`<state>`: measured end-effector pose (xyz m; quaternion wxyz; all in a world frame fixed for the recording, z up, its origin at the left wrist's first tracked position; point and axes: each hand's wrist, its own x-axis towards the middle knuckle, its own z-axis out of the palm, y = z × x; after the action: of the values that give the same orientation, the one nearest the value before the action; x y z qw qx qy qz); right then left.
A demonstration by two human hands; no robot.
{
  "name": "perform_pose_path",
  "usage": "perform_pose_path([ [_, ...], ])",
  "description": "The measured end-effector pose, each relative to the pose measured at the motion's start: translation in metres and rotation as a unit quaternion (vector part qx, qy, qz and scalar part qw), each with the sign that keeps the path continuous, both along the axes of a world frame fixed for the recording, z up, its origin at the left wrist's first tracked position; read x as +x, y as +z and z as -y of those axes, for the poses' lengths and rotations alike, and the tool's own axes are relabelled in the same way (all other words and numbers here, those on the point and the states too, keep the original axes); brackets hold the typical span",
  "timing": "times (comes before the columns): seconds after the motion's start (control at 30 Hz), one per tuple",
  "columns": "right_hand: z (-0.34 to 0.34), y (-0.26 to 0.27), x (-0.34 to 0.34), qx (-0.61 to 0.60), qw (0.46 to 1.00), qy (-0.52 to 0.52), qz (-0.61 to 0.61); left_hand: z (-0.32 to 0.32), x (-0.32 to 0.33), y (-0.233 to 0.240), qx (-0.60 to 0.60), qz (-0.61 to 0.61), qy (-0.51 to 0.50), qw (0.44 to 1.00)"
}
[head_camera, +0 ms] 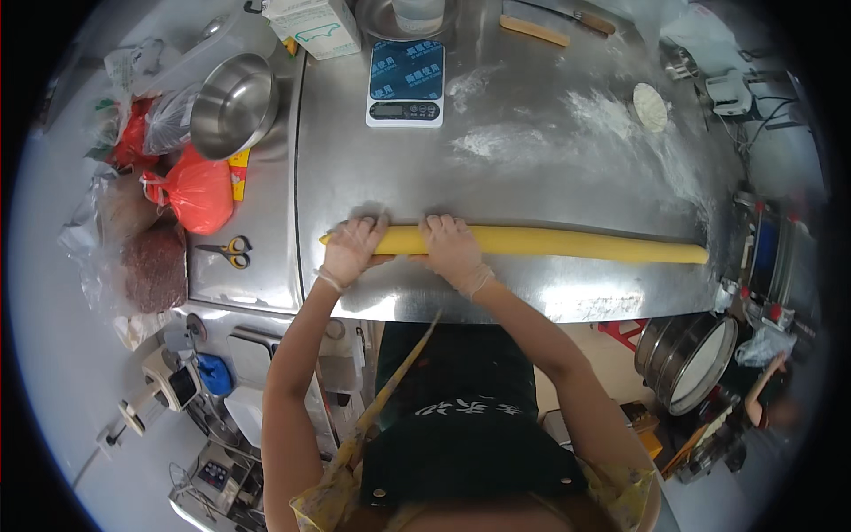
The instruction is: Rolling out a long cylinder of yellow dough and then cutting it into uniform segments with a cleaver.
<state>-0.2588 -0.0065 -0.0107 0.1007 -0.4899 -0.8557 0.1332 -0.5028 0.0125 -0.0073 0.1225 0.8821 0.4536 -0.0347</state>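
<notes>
A long roll of yellow dough (572, 243) lies crosswise on the stainless steel worktable (399, 179), near its front edge. My left hand (352, 247), in a clear thin glove, is curled over the roll close to its left end. My right hand (453, 249), gloved the same way, grips the roll a little further right, with the thumbs pointing towards each other beneath. The rest of the roll stretches far to the right, untouched. Loose white flour (492, 141) is scattered on the steel behind the roll.
Behind the roll stands a digital kitchen scale (405, 85), with a carton (312, 26) beyond it. A steel bowl (235, 106), red plastic bag (199, 189) and scissors (233, 251) are at left. A wooden-handled tool (534, 30) lies at the back. A person's arm (762, 392) shows far right.
</notes>
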Motion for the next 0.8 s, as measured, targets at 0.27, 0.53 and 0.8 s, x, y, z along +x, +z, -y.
perform_pose_path([
  [0.27,0.037,-0.008,-0.054,0.019,0.991,-0.131,0.015,0.048,0.037,-0.008,0.083,0.164,0.139,0.973],
  [0.53,-0.051,0.002,-0.059,0.033,0.978,-0.208,0.003,-0.037,0.032,0.004,0.079,0.037,0.153,0.984],
  [0.8,0.061,-0.020,-0.046,0.097,0.987,-0.124,-0.032,0.067,0.014,-0.026,0.133,0.095,0.119,0.979],
])
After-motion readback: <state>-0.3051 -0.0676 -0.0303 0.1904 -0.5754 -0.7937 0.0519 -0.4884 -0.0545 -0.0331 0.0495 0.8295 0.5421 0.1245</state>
